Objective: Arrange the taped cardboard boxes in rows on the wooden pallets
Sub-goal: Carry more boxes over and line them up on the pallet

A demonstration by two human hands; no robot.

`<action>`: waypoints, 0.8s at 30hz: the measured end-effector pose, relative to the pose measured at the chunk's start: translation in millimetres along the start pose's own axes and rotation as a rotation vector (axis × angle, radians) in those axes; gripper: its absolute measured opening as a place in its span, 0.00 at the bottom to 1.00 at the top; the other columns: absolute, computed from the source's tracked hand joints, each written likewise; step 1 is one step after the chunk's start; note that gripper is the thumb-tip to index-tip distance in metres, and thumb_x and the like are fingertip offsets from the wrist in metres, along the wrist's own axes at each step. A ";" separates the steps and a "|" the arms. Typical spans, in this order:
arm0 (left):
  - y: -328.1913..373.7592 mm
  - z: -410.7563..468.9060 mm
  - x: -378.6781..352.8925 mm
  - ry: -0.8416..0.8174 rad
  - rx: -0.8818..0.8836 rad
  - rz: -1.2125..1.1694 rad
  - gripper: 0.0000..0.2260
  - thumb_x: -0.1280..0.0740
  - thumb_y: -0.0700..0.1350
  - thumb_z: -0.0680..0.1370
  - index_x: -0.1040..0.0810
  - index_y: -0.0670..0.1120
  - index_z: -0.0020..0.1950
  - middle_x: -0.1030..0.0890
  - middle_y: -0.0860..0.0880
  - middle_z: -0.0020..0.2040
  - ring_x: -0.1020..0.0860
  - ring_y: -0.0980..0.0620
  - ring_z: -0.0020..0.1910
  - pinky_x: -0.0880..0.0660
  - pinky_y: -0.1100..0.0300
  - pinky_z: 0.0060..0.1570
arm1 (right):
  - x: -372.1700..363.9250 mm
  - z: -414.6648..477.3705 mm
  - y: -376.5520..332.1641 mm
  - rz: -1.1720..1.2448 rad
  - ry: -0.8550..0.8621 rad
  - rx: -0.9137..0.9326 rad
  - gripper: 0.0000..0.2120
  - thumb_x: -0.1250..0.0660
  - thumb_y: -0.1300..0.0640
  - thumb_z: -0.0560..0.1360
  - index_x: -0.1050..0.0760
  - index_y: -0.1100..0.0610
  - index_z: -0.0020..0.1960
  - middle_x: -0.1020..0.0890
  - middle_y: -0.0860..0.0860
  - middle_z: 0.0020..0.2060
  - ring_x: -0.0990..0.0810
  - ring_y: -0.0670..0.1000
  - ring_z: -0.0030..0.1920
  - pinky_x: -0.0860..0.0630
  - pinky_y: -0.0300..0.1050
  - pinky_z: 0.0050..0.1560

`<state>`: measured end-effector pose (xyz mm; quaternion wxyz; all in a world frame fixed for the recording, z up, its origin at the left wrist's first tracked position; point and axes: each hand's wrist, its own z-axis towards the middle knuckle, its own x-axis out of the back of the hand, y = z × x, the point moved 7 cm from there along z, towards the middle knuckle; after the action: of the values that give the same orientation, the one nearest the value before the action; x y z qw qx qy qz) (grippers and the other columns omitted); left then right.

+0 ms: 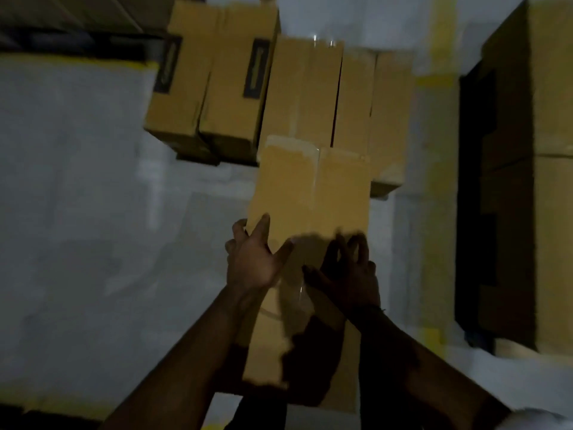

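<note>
A long taped cardboard box (310, 193) stands in the middle of the dim head view, with clear tape down its top seam. Its far end meets a row of similar boxes (338, 97). Two boxes with dark labels (214, 85) stand to the left of that row, on a dark pallet edge (198, 156). My left hand (252, 259) is at the box's near left corner, thumb and forefinger on top and the other fingers curled over the side edge. My right hand (347, 268), in shadow, lies on the near top with its fingers spread.
A tall stack of big cardboard boxes (552, 197) rises at the right, with a dark gap beside it. Yellow floor markings (437, 212) run along the pale grey floor (93, 212). Dark shelving fills the top left.
</note>
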<state>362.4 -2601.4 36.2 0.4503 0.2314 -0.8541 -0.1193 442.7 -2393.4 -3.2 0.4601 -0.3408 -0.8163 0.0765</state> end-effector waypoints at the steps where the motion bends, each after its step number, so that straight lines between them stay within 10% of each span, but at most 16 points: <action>1: 29.9 -18.5 20.1 0.025 -0.006 -0.013 0.42 0.41 0.77 0.72 0.39 0.58 0.81 0.44 0.43 0.79 0.38 0.32 0.74 0.34 0.40 0.69 | 36.2 -11.2 -7.0 -0.019 0.017 0.030 0.53 0.39 0.20 0.67 0.55 0.41 0.82 0.59 0.46 0.81 0.35 0.64 0.73 0.27 0.61 0.64; 12: 285.2 -194.7 150.1 0.363 -0.271 0.132 0.27 0.35 0.69 0.75 0.30 0.67 0.74 0.52 0.56 0.83 0.45 0.30 0.77 0.41 0.35 0.72 | 358.2 -136.7 -42.2 -0.048 0.417 0.310 0.43 0.44 0.19 0.69 0.40 0.37 0.78 0.48 0.45 0.82 0.32 0.61 0.71 0.28 0.57 0.68; 24: 392.2 -364.3 85.2 0.367 -0.579 0.246 0.37 0.37 0.77 0.70 0.36 0.67 0.78 0.51 0.55 0.83 0.43 0.32 0.77 0.40 0.36 0.73 | 443.7 -323.4 80.3 -0.038 0.749 0.103 0.40 0.42 0.20 0.68 0.34 0.38 0.75 0.43 0.46 0.80 0.30 0.61 0.69 0.29 0.56 0.68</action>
<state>508.4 -2303.5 464.9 0.6541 0.0074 -0.7112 -0.2576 588.8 -2115.6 454.4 0.7447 -0.3062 -0.5927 -0.0209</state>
